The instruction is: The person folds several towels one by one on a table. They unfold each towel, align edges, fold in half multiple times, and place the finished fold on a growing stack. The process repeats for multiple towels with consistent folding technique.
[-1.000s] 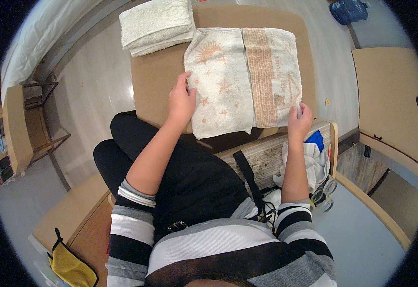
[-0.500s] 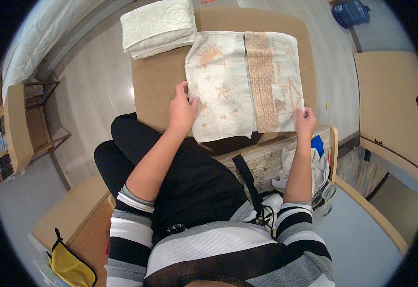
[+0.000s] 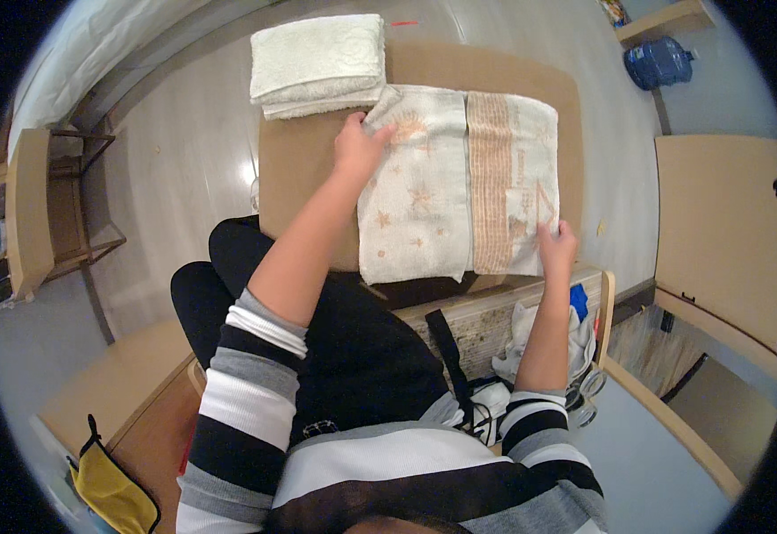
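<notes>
A white towel [image 3: 415, 214] with orange sun, star and brick prints lies on a brown padded top [image 3: 308, 169]. Its two side panels meet along a narrow gap down the middle. My left hand [image 3: 359, 149] grips the left edge near the far corner, thumb on top, and the cloth there is slightly raised and creased. At the right edge, toward the near corner, my right hand [image 3: 557, 247] pinches the towel between thumb and fingers. Beyond my left hand sits a stack of folded white towels [image 3: 317, 62].
A blue water jug [image 3: 660, 62] lies on the floor at the far right. Wooden furniture [image 3: 717, 214] stands on the right, with a small frame [image 3: 37, 214] on the left. Beside my right forearm are a white cloth [image 3: 522, 343] and clear round containers [image 3: 587, 396]. A yellow cloth [image 3: 112, 485] hangs lower left.
My left hand has moved up along the towel's left edge to the far corner and bunched the cloth there. My right hand still holds the right edge. The view has shifted slightly.
</notes>
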{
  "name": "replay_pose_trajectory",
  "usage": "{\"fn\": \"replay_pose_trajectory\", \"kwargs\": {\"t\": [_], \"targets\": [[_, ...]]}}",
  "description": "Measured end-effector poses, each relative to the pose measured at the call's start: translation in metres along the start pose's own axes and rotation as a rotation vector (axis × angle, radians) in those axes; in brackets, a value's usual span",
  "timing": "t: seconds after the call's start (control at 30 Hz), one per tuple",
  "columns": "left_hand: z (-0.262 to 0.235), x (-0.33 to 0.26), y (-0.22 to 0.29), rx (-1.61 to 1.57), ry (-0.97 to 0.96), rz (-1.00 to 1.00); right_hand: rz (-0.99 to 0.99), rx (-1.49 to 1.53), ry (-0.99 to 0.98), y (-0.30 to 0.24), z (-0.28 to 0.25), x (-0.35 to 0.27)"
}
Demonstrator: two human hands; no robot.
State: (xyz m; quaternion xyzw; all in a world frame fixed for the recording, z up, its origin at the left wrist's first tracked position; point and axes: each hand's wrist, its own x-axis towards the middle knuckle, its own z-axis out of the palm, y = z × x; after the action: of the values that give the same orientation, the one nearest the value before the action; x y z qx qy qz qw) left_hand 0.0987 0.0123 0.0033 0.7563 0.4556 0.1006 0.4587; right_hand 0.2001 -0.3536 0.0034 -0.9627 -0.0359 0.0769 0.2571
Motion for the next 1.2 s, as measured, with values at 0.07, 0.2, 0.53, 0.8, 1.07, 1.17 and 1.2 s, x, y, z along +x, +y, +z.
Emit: {"fn": "replay_pose_trajectory", "kwargs": {"t": [0.07,0.2,0.53,0.8,1.07,1.17,1.2], "targets": [[-0.002,0.005,0.010,-0.150,-0.079,-0.015,-0.039,0.033,-0.005,-0.003,-0.001,-0.001],[-0.017,-0.011,0.012,-0.232,0.068,0.284,-0.057,0.172,-0.029,-0.002,0.000,-0.003],[-0.097,-0.038,-0.078,-0.463,0.183,-0.126,-0.207,0.185,-0.255,-0.042,0.019,0.002],[-0.098,-0.039,-0.051,0.339,0.347,0.651,-0.344,0.053,0.189,-0.051,0.019,-0.010],[0.005,0.000,0.034,0.272,-0.086,0.893,0.186,0.302,0.083,-0.005,0.014,-0.067],[0.038,0.018,0.051,0.328,-0.054,0.843,0.305,0.687,0.089,0.005,0.022,-0.067],[0.045,0.023,0.055,0.384,-0.093,0.761,0.290,0.729,0.105,0.005,0.023,-0.068]]}}
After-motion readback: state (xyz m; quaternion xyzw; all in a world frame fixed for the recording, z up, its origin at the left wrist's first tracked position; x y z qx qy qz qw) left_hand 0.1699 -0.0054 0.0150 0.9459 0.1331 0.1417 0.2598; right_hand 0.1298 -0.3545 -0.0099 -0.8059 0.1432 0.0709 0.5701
